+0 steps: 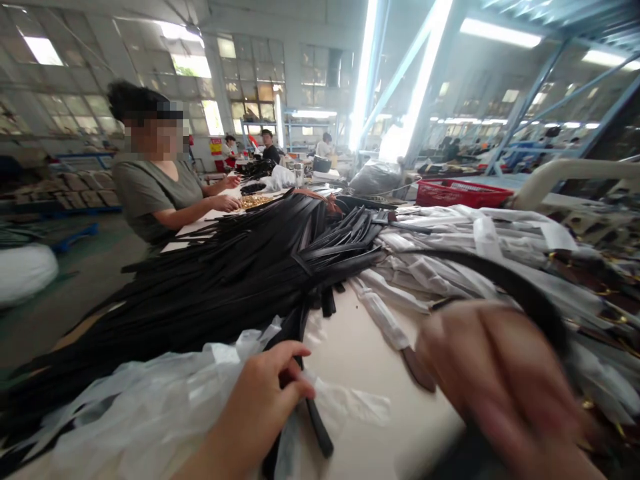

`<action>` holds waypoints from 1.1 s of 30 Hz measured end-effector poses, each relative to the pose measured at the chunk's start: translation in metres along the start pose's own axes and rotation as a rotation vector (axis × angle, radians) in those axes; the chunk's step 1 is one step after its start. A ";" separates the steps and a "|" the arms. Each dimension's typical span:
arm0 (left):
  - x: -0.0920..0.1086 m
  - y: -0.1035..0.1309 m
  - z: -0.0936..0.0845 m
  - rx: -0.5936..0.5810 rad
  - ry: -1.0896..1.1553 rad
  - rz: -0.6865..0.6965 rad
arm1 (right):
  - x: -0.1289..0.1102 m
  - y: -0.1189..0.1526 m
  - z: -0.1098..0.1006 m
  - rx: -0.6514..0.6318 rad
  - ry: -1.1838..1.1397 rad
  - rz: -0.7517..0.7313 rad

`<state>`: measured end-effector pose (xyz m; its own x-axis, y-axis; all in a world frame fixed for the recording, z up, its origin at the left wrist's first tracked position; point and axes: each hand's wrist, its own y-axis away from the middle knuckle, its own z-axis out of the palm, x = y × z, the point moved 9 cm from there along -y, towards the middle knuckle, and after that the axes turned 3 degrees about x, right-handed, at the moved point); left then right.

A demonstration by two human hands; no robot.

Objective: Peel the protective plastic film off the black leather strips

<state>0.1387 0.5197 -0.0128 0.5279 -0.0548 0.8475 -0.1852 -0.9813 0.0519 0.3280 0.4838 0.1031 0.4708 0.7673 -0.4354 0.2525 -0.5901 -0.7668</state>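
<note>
My right hand, blurred by motion, is closed around a long black strap that arcs up and over from the pile. Over the table's near part my left hand has its thumb and index finger apart, with a gap between them. A narrow black strip runs beneath those fingers and lies loose on the table. Beyond both hands spreads a large heap of black straps. Crumpled translucent white wrapping lies left of my left hand.
Many white-wrapped straps are piled at the right, some with brown ends. A red crate and a dark plastic bag stand behind. A co-worker works over small gold-coloured pieces at the table's left side.
</note>
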 end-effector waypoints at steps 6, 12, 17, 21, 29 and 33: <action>0.001 0.003 -0.008 0.060 0.048 -0.012 | 0.046 -0.006 0.050 0.057 -0.832 0.512; -0.002 0.001 -0.013 0.092 0.103 -0.017 | 0.044 0.003 0.078 -0.066 -0.861 0.614; -0.001 0.002 -0.013 0.091 0.155 -0.059 | 0.047 0.008 0.088 -0.145 -0.857 0.648; 0.000 0.004 -0.010 0.083 0.231 -0.101 | 0.047 0.016 0.104 -0.245 -0.902 0.705; -0.014 0.004 0.003 -0.010 0.317 -0.155 | 0.049 0.033 0.130 -0.415 -0.954 0.819; -0.014 0.005 0.009 -0.048 0.399 -0.202 | 0.053 0.024 0.121 -0.414 -0.944 0.777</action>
<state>0.1378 0.5136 -0.0297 0.1984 0.2220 0.9547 -0.1542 -0.9548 0.2541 0.2567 0.5413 0.0046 -0.1216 -0.0308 -0.9921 0.5048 -0.8625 -0.0351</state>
